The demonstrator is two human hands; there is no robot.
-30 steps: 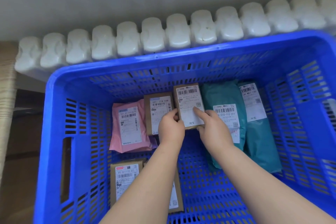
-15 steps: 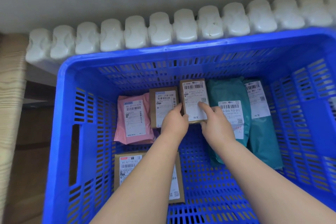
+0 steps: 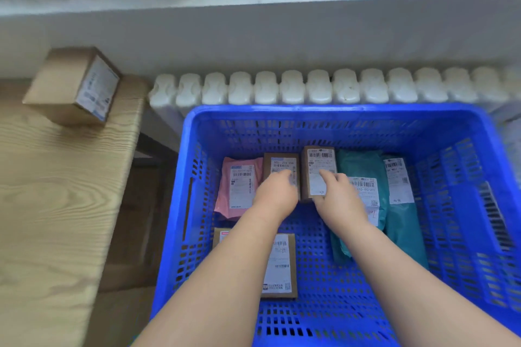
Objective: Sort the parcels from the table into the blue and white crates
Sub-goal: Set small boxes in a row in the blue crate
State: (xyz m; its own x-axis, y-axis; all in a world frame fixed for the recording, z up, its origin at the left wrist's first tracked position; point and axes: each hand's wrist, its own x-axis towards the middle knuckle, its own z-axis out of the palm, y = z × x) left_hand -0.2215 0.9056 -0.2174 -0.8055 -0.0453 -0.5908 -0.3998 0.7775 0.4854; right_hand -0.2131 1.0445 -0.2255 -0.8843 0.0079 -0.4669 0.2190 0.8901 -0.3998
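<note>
Your parcel [image 3: 318,166] lies flat on the floor of the blue crate [image 3: 332,110], in the row along the crate's far wall. It is slotted between a second brown box [image 3: 279,163] on the crate's left-wall side and a teal mailer [image 3: 358,166] on the other. Your left hand [image 3: 277,191] butts the parcel's left edge and your right hand [image 3: 338,200] lays fingers on its label, likely to square it into the gap (blur hides the thumbs, so I cannot tell whether either hand grips or merely presses). Its long axis runs from the crate's near wall to its far wall, label up, barcode end toward the far wall. Beyond the crate's left wall, a cardboard box [image 3: 76,84] sits on the wooden table [image 3: 56,205].
</note>
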